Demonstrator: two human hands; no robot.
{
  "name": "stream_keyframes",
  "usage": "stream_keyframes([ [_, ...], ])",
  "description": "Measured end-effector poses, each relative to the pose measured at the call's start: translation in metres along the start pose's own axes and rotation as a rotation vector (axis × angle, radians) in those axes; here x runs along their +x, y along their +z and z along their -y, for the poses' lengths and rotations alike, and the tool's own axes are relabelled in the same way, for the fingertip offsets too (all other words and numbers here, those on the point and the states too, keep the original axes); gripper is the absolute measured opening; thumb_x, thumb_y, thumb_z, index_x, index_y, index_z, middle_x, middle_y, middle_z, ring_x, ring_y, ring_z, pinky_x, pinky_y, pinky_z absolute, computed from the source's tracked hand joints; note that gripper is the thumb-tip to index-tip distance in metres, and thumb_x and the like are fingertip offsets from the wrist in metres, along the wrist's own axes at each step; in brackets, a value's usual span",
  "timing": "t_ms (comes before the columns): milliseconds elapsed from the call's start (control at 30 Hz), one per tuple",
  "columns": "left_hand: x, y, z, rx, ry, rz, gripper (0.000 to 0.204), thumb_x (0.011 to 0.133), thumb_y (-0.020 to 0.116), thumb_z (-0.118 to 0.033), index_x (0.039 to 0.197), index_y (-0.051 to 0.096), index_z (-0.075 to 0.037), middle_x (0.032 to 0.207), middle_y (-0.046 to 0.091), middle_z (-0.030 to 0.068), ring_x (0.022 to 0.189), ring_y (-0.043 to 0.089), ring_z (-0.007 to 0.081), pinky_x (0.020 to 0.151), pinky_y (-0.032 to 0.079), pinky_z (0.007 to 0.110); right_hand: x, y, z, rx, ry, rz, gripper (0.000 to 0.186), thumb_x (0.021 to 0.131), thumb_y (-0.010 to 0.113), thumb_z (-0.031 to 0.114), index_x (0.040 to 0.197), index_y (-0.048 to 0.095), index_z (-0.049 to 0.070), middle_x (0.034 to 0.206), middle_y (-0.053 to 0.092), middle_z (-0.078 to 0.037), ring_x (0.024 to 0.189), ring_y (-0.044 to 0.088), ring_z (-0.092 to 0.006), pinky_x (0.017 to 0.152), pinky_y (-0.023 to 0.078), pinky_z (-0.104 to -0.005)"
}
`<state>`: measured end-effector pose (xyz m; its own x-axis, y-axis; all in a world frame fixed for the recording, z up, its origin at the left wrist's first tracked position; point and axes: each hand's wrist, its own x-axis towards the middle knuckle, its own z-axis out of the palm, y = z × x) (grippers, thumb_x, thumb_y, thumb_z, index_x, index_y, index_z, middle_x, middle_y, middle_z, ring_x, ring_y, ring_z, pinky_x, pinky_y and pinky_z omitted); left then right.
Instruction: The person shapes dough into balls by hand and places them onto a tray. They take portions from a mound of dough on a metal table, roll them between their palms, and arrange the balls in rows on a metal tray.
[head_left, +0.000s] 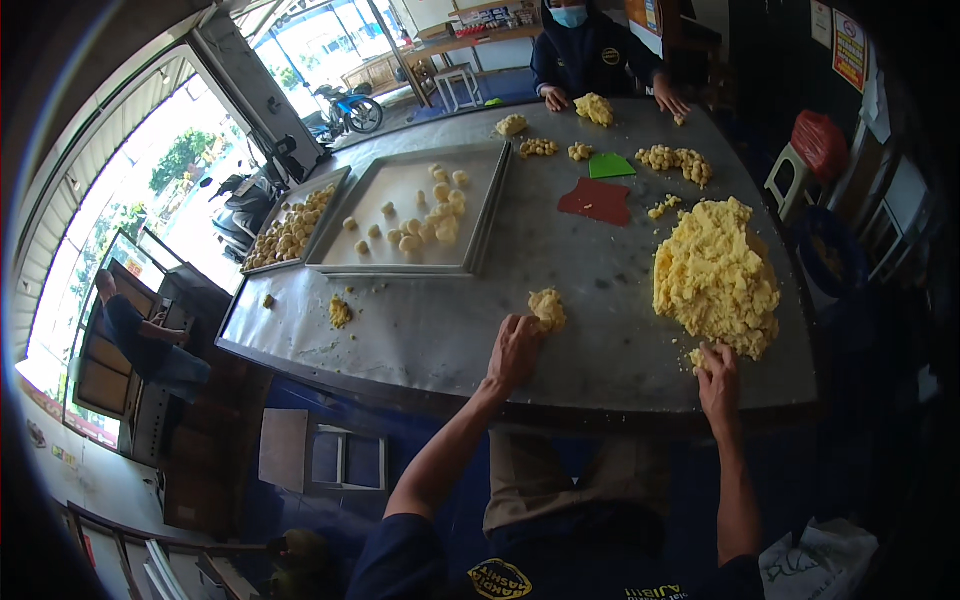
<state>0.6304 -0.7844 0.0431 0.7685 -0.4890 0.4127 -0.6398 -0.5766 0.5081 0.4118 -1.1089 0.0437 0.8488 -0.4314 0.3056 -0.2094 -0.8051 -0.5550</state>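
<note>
My left hand [515,350] rests on the metal table with its fingers curled against a small lump of pale yellow dough [547,308]. To the right, a large crumbly heap of yellow dough [715,270] stands near the table's edge. At the heap's near side my right hand [719,378] has its fingers bent over a small piece of dough [696,357]. Its fingertips are partly hidden. A red scraper [596,202] and a green scraper [611,166] lie flat beyond my hands, left of the heap.
Left of centre sits a metal tray [400,262] with round dough balls; another filled tray [295,228] is beside it. Across the table [430,330] a masked co-worker [600,55] has both hands by dough pieces. A stool [320,450] stands at the near left.
</note>
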Motion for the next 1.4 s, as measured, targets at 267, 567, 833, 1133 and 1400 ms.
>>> stream_keyframes([
  [267,0.007,-0.007,0.005,-0.38,-0.347,-0.09,0.03,0.092,0.069,-0.027,0.11,0.071,-0.003,0.086,0.071,0.0138,0.072,0.068,0.0198,0.069,0.054,0.035,0.008,0.003,0.007,-0.032,0.063,0.031,0.041,0.089,0.065,-0.001,0.13,0.061,0.002,0.122,0.058,-0.017,0.11,0.058,-0.0364,0.092,0.05,-0.0442],
  [567,0.008,-0.011,0.02,-0.511,-0.57,-0.033,0.031,0.094,0.068,-0.03,0.103,0.072,-0.001,0.082,0.07,0.0122,0.07,0.066,0.0124,0.063,0.052,0.03,-0.004,0.025,0.006,-0.195,-0.08,-0.066,0.034,0.09,0.065,0.001,0.123,0.066,0.001,0.119,0.062,-0.013,0.106,0.059,-0.0337,0.09,0.051,-0.0414],
  [833,0.017,-0.004,0.021,-0.106,-0.185,-0.094,0.016,0.085,0.067,-0.011,0.097,0.069,-0.001,0.091,0.068,0.0176,0.087,0.067,0.0342,0.078,0.053,0.042,0.016,0.017,0.005,-0.115,-0.081,-0.071,0.023,0.084,0.069,-0.001,0.106,0.073,-0.002,0.101,0.066,-0.014,0.091,0.06,-0.0337,0.084,0.05,-0.0413],
  [1133,-0.035,-0.029,0.005,-0.023,0.007,0.074,0.025,0.086,0.058,-0.003,0.109,0.066,0.0,0.103,0.068,0.018,0.1,0.064,0.0366,0.09,0.05,0.045,0.01,0.013,0.0,-0.251,-0.118,-0.094,0.032,0.089,0.061,-0.004,0.121,0.065,-0.004,0.123,0.058,-0.026,0.111,0.058,-0.0393,0.093,0.049,-0.0449],
  [1400,-0.051,-0.021,-0.054,0.001,-0.004,0.06,0.047,0.085,0.06,-0.004,0.131,0.052,-0.003,0.117,0.065,0.0193,0.109,0.061,0.0389,0.098,0.047,0.046,-0.001,0.01,0.005,-0.028,0.008,-0.053,0.031,0.09,0.061,-0.002,0.121,0.066,-0.003,0.12,0.065,-0.017,0.106,0.061,-0.036,0.092,0.051,-0.0417],
])
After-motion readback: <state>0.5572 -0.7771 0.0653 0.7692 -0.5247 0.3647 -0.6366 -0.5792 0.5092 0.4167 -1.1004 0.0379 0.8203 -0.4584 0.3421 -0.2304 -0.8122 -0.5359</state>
